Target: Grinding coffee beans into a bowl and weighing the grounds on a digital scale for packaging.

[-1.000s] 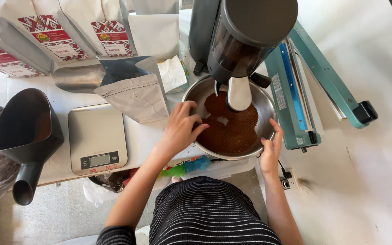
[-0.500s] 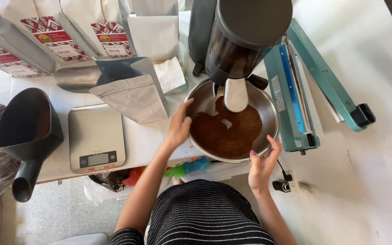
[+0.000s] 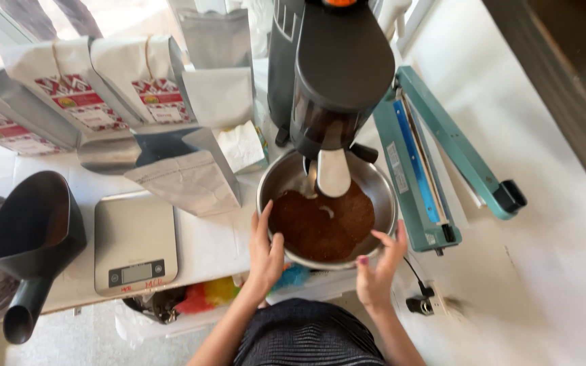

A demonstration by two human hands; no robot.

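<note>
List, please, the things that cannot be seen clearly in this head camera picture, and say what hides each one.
- Bottom of the metal bowl: covered by the ground coffee.
- Spout of the grinder: its opening faces down, away from the head camera.
- Display of the kitchen scale: too small to make out.
- Palm of the left hand and its grip on the rim: only the back shows.
- Right hand: blurred, contact with the bowl unclear.
- Black scoop: inside in shadow.

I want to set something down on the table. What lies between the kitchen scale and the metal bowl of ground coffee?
In the head view, a bare strip of white table separates the scale from the bowl. The left hand rests on the bowl's near rim.
</note>
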